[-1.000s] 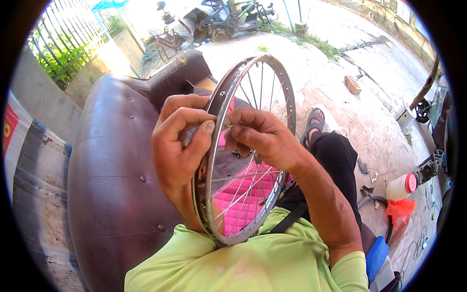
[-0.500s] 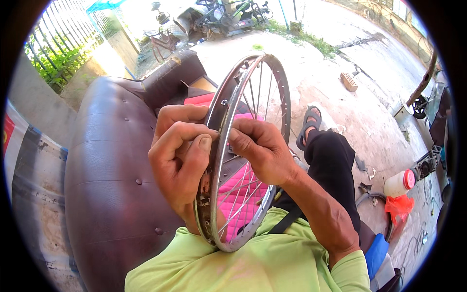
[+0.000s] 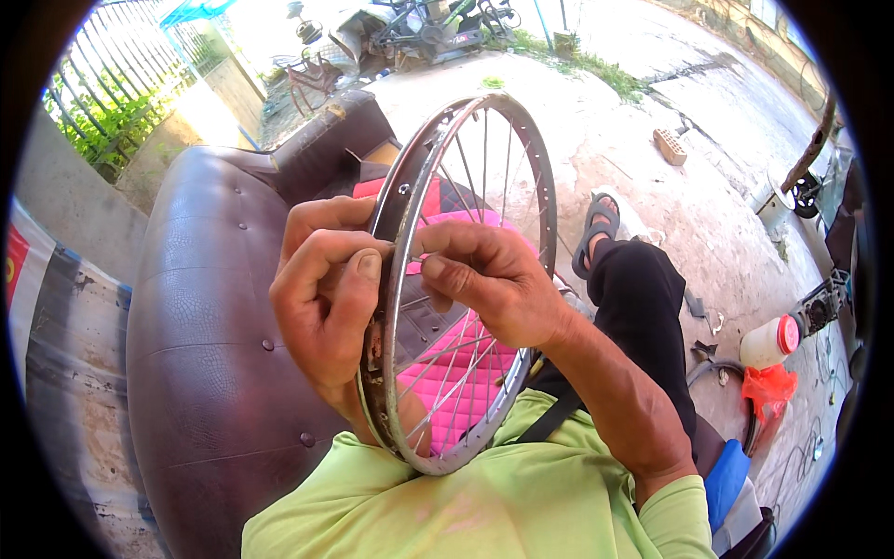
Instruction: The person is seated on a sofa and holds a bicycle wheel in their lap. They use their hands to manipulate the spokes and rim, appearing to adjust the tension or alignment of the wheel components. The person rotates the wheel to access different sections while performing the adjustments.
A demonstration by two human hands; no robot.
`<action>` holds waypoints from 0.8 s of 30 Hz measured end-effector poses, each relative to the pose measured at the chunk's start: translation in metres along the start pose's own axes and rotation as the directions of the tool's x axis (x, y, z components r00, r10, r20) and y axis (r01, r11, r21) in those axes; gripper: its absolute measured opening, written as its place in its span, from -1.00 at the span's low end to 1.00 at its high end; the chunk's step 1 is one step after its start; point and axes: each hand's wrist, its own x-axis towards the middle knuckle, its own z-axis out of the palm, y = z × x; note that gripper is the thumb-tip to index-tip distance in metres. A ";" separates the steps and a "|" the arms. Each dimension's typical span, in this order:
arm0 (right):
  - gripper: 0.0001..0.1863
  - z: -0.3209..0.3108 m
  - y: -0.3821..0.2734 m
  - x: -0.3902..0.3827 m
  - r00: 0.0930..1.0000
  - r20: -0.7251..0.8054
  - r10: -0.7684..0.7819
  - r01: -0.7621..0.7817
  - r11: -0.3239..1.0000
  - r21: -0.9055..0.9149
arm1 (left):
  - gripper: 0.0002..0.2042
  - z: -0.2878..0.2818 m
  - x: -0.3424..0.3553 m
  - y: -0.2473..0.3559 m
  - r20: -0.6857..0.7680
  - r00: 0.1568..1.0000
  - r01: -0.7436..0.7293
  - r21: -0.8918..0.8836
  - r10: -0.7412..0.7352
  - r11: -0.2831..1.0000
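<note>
A bare bicycle wheel stands upright before my chest, its metal rim worn and rust-stained, with thin spokes running across its inside. On the rim's outer face, my left hand has thumb and forefinger pinched at the channel; whatever small piece they hold is hidden. My right hand is closed on the rim's inner side, opposite the left fingertips. Between its thumb and forefinger is the end of a thin spoke, mostly covered by the fingers. Behind the spokes lies a bright pink quilted cloth.
A dark brown padded sofa fills the left side. On the ground to the right are a white jar with a red lid, a red plastic bag and a brick. Bicycles stand at the back.
Both hands and the wheel have shifted slightly left. My right fingertips have drawn a little apart from the rim, showing a bit of thin metal there.
</note>
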 end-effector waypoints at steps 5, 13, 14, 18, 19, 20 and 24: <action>-0.70 -0.005 0.004 -0.002 0.998 0.065 0.002 -0.004 0.999 0.037 | -0.85 0.001 -0.003 -0.007 -0.018 1.000 0.005 -0.075 -0.007 0.997; -0.72 -0.003 0.006 0.000 0.999 0.046 0.000 -0.001 1.000 0.025 | -0.84 0.001 -0.002 -0.004 -0.012 1.000 0.010 -0.075 -0.011 0.997; -0.73 -0.003 0.006 0.000 0.999 0.038 -0.002 0.002 1.000 0.017 | -0.85 0.002 -0.002 -0.003 -0.017 1.000 0.008 -0.081 -0.009 0.997; -0.72 0.001 0.006 0.001 0.999 -0.018 -0.049 0.048 0.999 -0.010 | -0.85 0.001 -0.002 -0.003 -0.005 1.000 -0.007 -0.055 0.006 0.998; -0.73 0.001 0.005 0.002 0.998 -0.019 -0.055 0.055 0.998 -0.026 | -0.85 0.000 -0.002 -0.003 0.004 1.000 -0.010 -0.051 0.011 0.999; -0.73 0.001 0.004 0.003 0.998 -0.019 -0.062 0.062 0.997 -0.041 | -0.85 -0.001 -0.001 -0.003 0.013 1.000 -0.014 -0.046 0.015 0.999; -0.75 0.001 0.002 0.003 0.999 -0.039 -0.014 0.014 1.000 -0.014 | -0.86 0.000 -0.002 -0.001 0.016 1.000 0.000 -0.072 0.001 0.997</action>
